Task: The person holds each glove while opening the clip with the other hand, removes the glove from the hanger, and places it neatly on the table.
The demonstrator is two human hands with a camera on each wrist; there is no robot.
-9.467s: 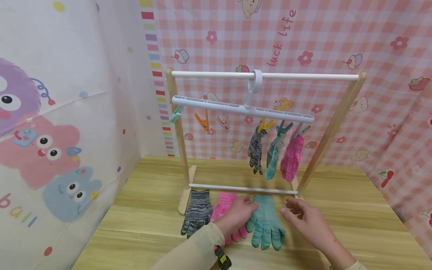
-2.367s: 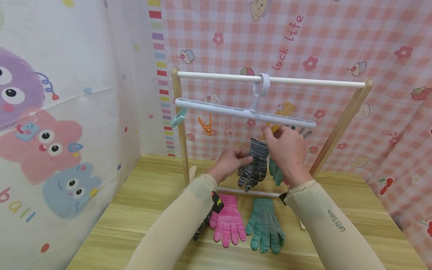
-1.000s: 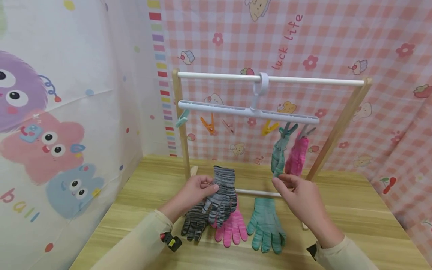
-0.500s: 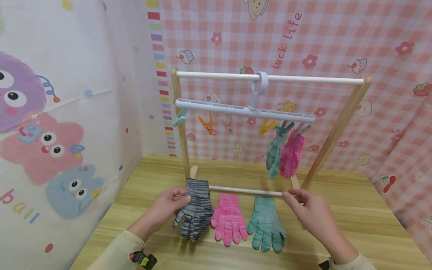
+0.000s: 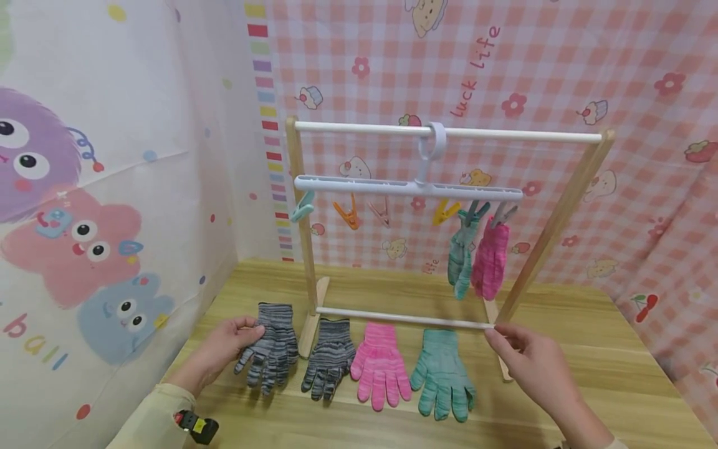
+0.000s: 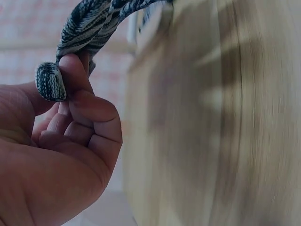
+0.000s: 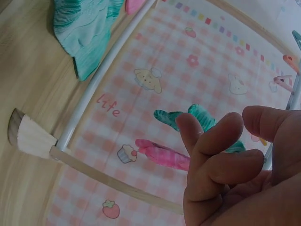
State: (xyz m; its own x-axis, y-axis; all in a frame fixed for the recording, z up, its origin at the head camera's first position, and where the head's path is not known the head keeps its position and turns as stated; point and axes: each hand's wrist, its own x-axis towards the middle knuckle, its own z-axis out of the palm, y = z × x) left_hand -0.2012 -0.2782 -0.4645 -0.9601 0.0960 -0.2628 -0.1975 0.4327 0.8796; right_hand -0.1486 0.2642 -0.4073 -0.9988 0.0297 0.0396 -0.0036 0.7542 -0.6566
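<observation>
My left hand (image 5: 220, 348) pinches a black-and-grey knitted glove (image 5: 276, 349) between thumb and fingers at its thumb side, its cuff upward, at the left of the table. In the left wrist view the glove (image 6: 89, 28) comes out above my curled fingers. To its right, another black-and-grey glove (image 5: 331, 358), a pink glove (image 5: 381, 365) and a green glove (image 5: 442, 374) lie in a row, fingers towards me. My right hand (image 5: 535, 365) holds nothing, its fingers loosely bent near the right end of the rack's lower bar; the right wrist view shows its fingertips apart from the thumb.
A wooden rack (image 5: 552, 224) with white bars carries a pale hanger (image 5: 359, 184). From the hanger's clips hang a green glove (image 5: 461, 259) and a pink glove (image 5: 491, 262). The yellow clip (image 5: 445, 213), orange clip (image 5: 346, 215), pink clip (image 5: 380, 213) and mint clip (image 5: 303, 207) hold nothing.
The black-and-grey glove has come off the yellow clip and moved down and left in my left hand, past the lying one. My right hand has left the clip and lowered to the right.
</observation>
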